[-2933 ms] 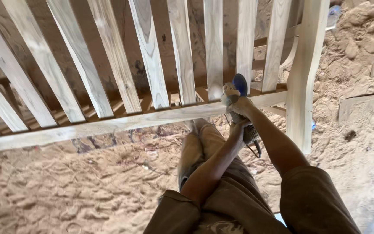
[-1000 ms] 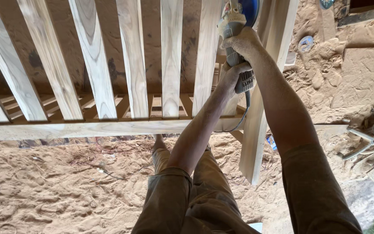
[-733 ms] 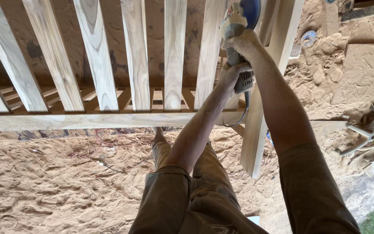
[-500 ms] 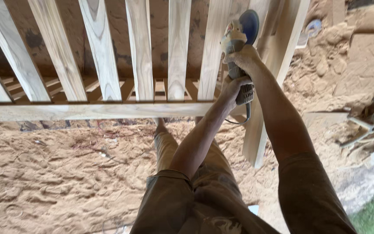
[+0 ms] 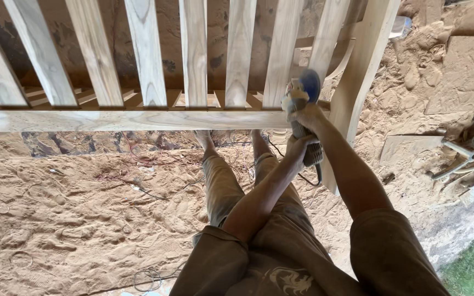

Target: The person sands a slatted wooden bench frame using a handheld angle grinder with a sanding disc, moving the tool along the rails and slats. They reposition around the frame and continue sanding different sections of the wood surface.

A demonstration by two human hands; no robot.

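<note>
- Both hands and the grinder [image 5: 303,109] now sit lower against the wooden frame [image 5: 138,119] than a moment ago, when the tool was up beside the slats; the blue disc guard now lies at the right end of the frame's long horizontal rail.
- One grinder is in view, grey-bodied with a blue round guard on top, and a dark cord hangs from its lower end.
- Two hands hold it: the right hand [image 5: 305,116] is wrapped around the upper body just under the guard, fingers pressed closed about it.
- Below it, the left hand [image 5: 302,147] is closed around the lower, ribbed end of the same tool.
- One wooden frame fills the upper half: one long pale rail running from the left edge to the tool, seven upright slats [image 5: 195,52] rising from it, and one thicker post [image 5: 366,66] leaning at the right end, just beside the tool.
- Two bare feet and two trouser legs show under the rail, standing on sawdust [image 5: 67,219] that covers the ground.
- Thin wires [image 5: 149,189] lie loose across the sawdust near the feet.
- Off-cuts of wood [image 5: 467,159] are piled at the right edge, well apart from the hands.
- Compared with earlier, more of the rail's left part is in view.
</note>
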